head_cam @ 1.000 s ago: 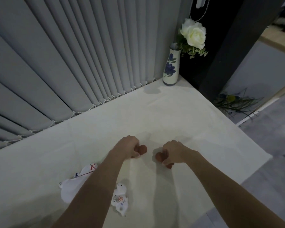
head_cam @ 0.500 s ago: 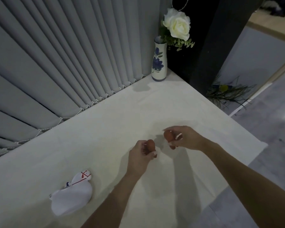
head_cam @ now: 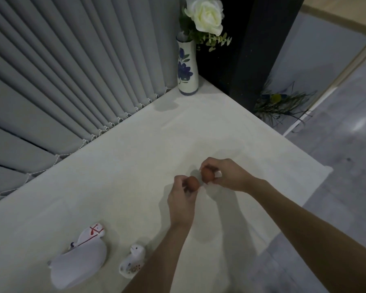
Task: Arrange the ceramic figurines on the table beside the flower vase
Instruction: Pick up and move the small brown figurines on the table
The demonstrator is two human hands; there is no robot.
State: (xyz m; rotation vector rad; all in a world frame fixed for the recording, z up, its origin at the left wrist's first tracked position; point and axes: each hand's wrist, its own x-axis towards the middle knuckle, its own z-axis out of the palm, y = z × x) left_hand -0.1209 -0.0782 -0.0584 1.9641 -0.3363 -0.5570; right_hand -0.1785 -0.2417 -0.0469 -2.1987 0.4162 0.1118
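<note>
My left hand (head_cam: 181, 200) grips a small brown rounded figurine (head_cam: 193, 183) above the white table (head_cam: 118, 166). My right hand (head_cam: 226, 175) grips a second brown figurine (head_cam: 207, 174) just to its right; the two pieces are nearly touching. A large white figurine with red markings (head_cam: 80, 254) and a small white figurine with a speckled pattern (head_cam: 133, 261) stand at the table's near left. The white vase with blue flowers (head_cam: 187, 68), holding a white rose (head_cam: 206, 14), stands at the far corner.
Grey vertical blinds (head_cam: 61, 70) run along the table's far-left side. A dark pillar (head_cam: 256, 49) rises behind the vase. The table's right edge drops to grey floor (head_cam: 336, 166), where green stems (head_cam: 281, 104) lie.
Both hands lifted the brown figurines and carried them away from me, toward the vase. The hands now hold the two pieces close together.
</note>
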